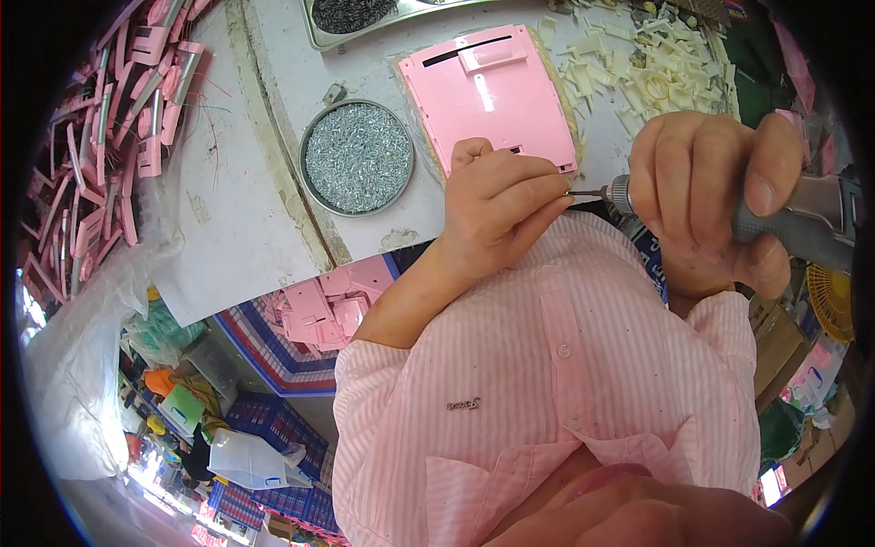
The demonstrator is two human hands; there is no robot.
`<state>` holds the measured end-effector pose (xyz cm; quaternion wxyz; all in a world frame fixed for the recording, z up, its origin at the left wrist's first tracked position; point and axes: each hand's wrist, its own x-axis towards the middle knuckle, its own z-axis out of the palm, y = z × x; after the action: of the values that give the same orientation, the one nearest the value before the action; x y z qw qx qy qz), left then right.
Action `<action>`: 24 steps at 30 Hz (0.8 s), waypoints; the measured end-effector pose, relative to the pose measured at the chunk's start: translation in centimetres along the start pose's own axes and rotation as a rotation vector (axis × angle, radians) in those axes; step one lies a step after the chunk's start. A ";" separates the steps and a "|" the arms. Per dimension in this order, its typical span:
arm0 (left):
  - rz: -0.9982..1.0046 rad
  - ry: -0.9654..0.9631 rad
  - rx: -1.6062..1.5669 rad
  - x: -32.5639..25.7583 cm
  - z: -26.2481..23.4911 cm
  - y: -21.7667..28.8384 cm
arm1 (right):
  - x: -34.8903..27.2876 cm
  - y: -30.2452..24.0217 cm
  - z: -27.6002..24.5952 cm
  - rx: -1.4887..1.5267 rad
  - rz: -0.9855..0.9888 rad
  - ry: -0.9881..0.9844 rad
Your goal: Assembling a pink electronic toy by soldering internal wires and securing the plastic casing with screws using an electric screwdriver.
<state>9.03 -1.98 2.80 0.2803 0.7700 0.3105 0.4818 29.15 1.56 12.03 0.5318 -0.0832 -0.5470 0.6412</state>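
Observation:
My right hand (702,182) is wrapped around a grey electric screwdriver (811,223), its thin bit (588,192) pointing left. The fingers of my left hand (506,205) are pinched together at the tip of that bit. Whatever lies between the fingertips is too small to make out. Just beyond my left hand, a pink plastic panel (501,114) with a slot near its far edge lies on a pad on the table. To the left stands a round metal dish (303,169) full of small silvery screws (357,157).
Many pink plastic parts (146,137) are piled at the table's (228,228) far left. Small cream-coloured plastic pieces (656,77) cover the far right. A metal tray (319,40) with dark small parts sits at the back. Below the table edge, a striped container (301,383) holds pink parts.

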 end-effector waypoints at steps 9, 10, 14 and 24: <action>-0.160 0.013 0.049 1.1 -2.0 -1.1 | -0.4 1.8 -2.4 -0.191 0.011 0.055; -0.233 0.022 0.000 1.3 -1.8 -1.1 | -0.3 2.4 -3.1 -0.229 -0.014 0.095; -0.344 -0.037 -0.018 2.6 -1.0 -1.3 | -0.1 4.9 -5.5 -0.204 -0.038 0.138; -0.196 -0.087 0.165 2.4 -0.3 -2.2 | 0.3 7.3 -4.9 -0.366 0.039 0.169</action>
<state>9.12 1.35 2.65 0.2748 0.7767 0.4103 0.3911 28.04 5.97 4.49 0.5391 -0.2425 -0.6063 0.5320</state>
